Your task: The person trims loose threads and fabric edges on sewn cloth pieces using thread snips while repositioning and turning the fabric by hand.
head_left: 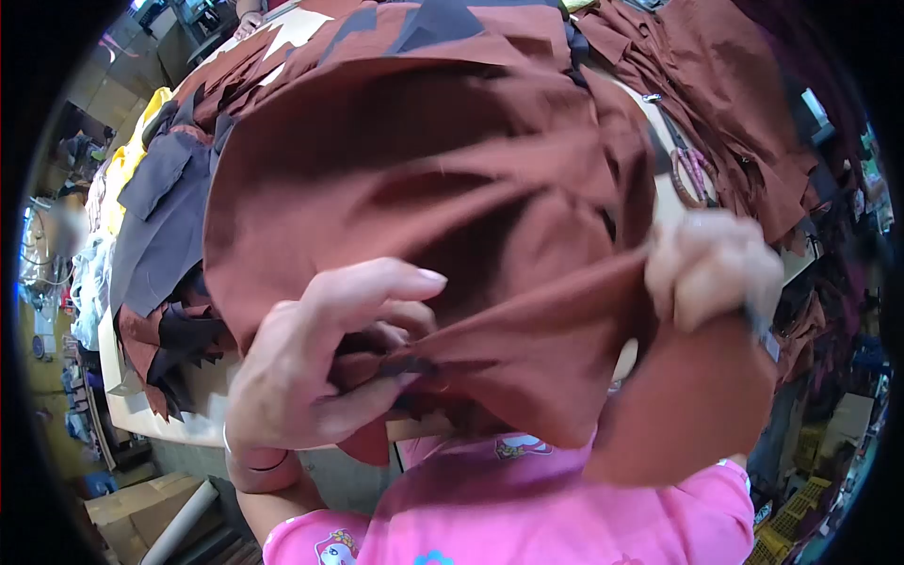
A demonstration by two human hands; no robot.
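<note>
A large reddish-brown piece of fabric (424, 179) is spread and lifted in front of me, with soft folds running across it. My left hand (320, 367) pinches its near edge between thumb and fingers, the index finger raised. Some dark material shows at that pinch, too small to make out. My right hand (716, 268), blurred by motion, is closed around the fabric's right part. A stretch of cloth is pulled taut between both hands, and a rounded flap hangs below the right one.
Scissors (692, 174) lie on the table right of the fabric. Dark grey cloth pieces (165, 226) are heaped at left, more brown cloth (725, 104) at right. Another person's hand (249, 24) rests at the far edge. A cardboard box (141, 508) stands below the table.
</note>
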